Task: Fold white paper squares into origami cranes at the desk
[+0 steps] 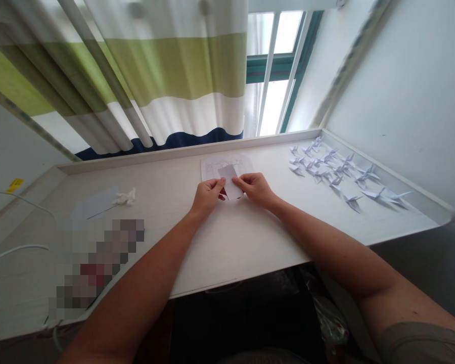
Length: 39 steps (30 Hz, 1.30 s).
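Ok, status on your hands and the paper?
Left hand, right hand both gripping paper rectangle. Printed sheet beneath. Paper cranes off right, not in the way.

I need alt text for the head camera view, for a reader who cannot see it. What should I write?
A left hand and right hand hold a rectangle of pale paper above a printed sheet on a white desk. Many small origami cranes lie to the right.
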Each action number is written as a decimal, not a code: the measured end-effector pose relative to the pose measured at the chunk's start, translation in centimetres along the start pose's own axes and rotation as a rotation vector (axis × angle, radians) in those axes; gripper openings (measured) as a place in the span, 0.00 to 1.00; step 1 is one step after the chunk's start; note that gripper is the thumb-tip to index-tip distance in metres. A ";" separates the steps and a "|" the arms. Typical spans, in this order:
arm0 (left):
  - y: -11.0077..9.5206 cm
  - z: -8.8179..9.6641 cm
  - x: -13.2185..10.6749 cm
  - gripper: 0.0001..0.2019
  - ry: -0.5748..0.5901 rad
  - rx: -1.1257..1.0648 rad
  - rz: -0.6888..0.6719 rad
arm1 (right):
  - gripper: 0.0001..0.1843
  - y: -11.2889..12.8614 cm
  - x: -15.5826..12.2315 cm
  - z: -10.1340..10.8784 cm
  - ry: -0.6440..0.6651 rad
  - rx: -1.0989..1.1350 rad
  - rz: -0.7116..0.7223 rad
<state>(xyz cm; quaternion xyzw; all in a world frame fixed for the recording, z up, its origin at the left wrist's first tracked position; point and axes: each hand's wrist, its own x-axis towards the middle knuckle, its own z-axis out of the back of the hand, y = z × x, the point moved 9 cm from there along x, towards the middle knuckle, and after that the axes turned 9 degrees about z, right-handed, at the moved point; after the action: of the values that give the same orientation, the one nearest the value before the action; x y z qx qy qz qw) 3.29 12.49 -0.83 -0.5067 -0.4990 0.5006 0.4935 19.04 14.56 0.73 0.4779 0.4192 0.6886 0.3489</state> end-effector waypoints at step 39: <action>0.6 1.2 0.4 0.24 -0.104 -0.154 0.022 | 0.22 1.7 -0.4 0.4 -0.026 -0.254 0.171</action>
<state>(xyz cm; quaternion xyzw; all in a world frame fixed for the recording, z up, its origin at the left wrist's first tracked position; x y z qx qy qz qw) 2.14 12.88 -1.47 -0.5217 -0.5554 0.4920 0.4210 19.41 13.58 2.19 0.4727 0.2821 0.7570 0.3519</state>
